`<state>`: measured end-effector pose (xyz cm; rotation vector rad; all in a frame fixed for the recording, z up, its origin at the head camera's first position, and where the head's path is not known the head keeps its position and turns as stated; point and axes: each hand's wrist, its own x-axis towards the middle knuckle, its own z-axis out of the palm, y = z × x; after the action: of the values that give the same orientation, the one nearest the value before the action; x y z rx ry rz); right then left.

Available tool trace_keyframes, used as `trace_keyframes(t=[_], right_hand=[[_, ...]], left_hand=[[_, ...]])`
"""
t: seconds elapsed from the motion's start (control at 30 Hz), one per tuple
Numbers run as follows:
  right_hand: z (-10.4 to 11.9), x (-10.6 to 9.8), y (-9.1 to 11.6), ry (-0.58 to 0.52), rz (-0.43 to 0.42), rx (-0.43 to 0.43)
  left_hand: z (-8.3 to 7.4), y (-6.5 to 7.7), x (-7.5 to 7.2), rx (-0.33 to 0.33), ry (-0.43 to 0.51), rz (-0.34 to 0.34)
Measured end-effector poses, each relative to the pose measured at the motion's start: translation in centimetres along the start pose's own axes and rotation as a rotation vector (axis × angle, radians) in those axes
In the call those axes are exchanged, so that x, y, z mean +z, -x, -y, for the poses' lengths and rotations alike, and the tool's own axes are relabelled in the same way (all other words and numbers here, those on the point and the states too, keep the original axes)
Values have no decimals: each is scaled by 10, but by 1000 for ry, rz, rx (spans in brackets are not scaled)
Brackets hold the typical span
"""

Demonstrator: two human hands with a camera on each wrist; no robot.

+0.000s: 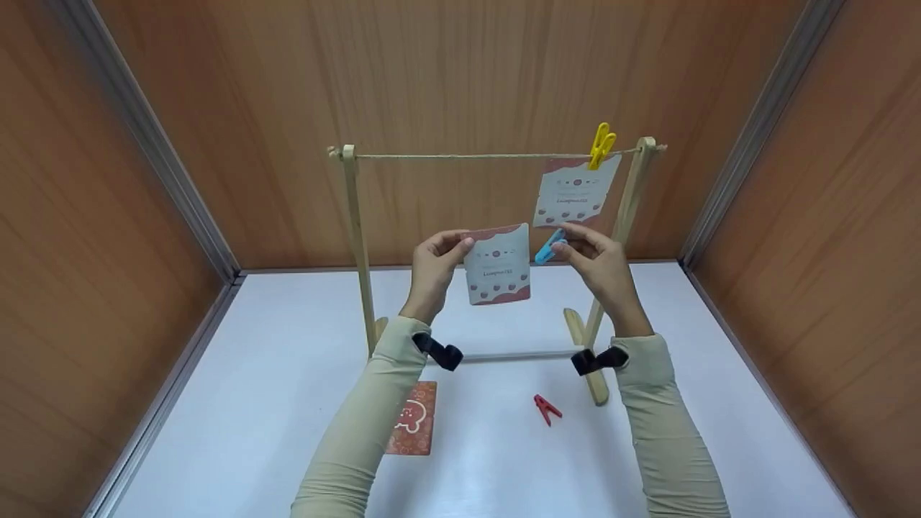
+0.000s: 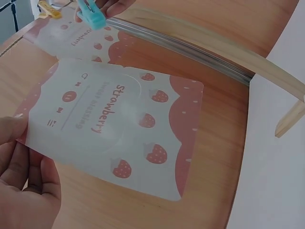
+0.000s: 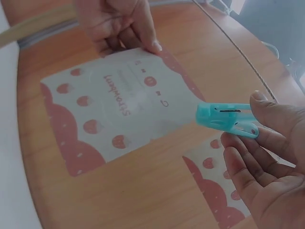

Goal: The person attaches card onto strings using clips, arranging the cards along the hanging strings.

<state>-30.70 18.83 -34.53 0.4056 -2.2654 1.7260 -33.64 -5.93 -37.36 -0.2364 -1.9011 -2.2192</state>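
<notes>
My left hand (image 1: 437,273) pinches a strawberry-print card (image 1: 498,266) by its upper left corner, below the string (image 1: 468,156). Its white face with pink scalloped ends shows clearly in the left wrist view, where the card (image 2: 109,129) fills the middle. To the right of that card, my right hand (image 1: 603,270) holds a light blue clothespin (image 1: 550,246) between thumb and fingers. In the right wrist view the blue clothespin (image 3: 226,117) points toward the held card. A second, similar card (image 1: 575,191) hangs from the string near the right post under a yellow clothespin (image 1: 601,147).
The string spans two posts of a wooden frame (image 1: 356,237) standing on the white table (image 1: 288,403). A red clothespin (image 1: 547,409) lies on the table, front of the frame. A red card with a white bear outline (image 1: 421,424) lies partly under the left forearm. Wood-grain panels enclose the sides and back.
</notes>
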Motion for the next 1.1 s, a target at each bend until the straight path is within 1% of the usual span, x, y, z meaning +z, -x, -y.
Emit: trace_keyframes(t=[0.2, 0.43, 0.6, 0.77, 0.97, 1.1], right_hand=[[17, -3, -9, -3, 1, -13], [34, -8, -20, -61, 2, -62], [45, -8, -28, -57, -12, -50], [55, -6, -34, -41, -37, -36], [64, -4, -40, -47, -63, -69], [70, -3, -44, -45, -83, -89]], left_hand=[[-13, -7, 3, 25, -21, 11], [-25, -13, 8, 45, -14, 11], [-30, -15, 9, 64, 10, 3], [-33, -19, 11, 92, 18, 11], [-39, -22, 15, 130, 18, 10], [-43, -24, 19, 141, 7, 1]])
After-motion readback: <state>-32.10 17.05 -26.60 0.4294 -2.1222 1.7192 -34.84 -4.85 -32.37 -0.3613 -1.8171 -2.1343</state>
